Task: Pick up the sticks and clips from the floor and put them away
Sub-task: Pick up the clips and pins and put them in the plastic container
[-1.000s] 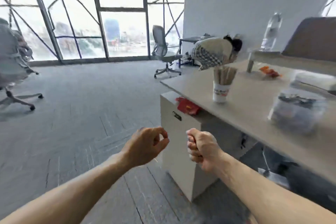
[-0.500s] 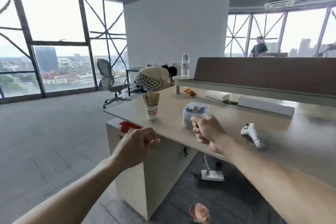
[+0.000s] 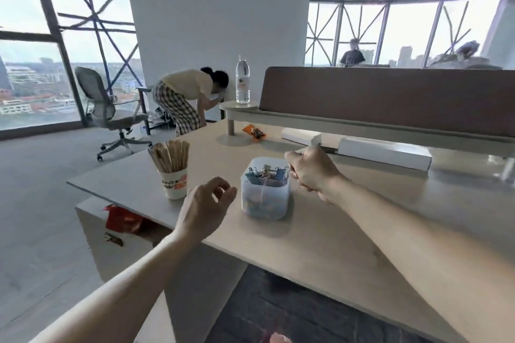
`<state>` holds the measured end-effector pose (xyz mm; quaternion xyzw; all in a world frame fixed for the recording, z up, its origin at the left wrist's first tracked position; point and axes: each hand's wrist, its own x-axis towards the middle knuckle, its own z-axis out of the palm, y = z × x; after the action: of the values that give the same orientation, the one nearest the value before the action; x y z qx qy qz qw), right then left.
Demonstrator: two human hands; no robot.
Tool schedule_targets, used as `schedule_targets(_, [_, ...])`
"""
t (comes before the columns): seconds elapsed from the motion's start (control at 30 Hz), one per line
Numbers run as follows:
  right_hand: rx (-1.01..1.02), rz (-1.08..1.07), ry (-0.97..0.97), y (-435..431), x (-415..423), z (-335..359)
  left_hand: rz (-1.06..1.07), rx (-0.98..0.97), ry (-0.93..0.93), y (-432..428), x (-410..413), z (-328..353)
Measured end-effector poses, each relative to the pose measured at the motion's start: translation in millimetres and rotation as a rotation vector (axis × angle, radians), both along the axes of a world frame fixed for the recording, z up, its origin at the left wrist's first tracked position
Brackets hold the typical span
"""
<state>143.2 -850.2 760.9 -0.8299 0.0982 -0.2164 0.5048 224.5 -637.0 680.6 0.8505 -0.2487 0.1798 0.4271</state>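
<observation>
Tall windows [image 3: 36, 86] with crossed braces ran around the office, split by a broad white column [image 3: 217, 22]. Before me stretched the pale bench [image 3: 348, 231], backed by a long brown screen [image 3: 390, 97], with a white cabinet [image 3: 111, 259] tucked under its near left corner. Beyond the bench a grey swivel chair [image 3: 108, 108] stood by the glass, and a person in checked trousers [image 3: 186, 92] bent forward beside the column. A long white box [image 3: 384, 152] lay under the screen's shelf, and a water bottle [image 3: 242, 83] stood upright on the shelf's round end.

Both hands were out over the bench. The left hand [image 3: 206, 209] hovered between the cup and the tub, its fingers loosely curled with a gap at the thumb, nothing visible in it. The right hand [image 3: 309, 172] was clenched in a fist just beside the right rim of the clear plastic tub [image 3: 264, 200]; I could see nothing in it.

That tub was heaped with coloured clips [image 3: 266, 174]. Just left of it, a paper cup [image 3: 175, 184] held a bundle of wooden sticks [image 3: 170, 154], upright and fanned. A red packet [image 3: 122, 220] lay on the cabinet, and an orange wrapper [image 3: 253, 131] near the shelf post.
</observation>
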Motion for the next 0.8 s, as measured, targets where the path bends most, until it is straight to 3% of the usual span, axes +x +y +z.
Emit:
schedule_targets(0.33, [-0.479, -0.005, 0.011, -15.8, 106.5, -4.5, -0.302, -0.153, 0.266, -48.8, 62.1, -25.9])
schedule_targets(0.53, [-0.571, 0.028, -0.040, -9.0, 149.6, -22.3, -0.382, -0.167, 0.363, -48.0, 69.4, -31.6])
schedule_targets(0.8, [-0.596, 0.034, -0.017, -12.2, 165.8, -44.2, -0.402, -0.137, 0.331, -46.5, 74.1, -31.8])
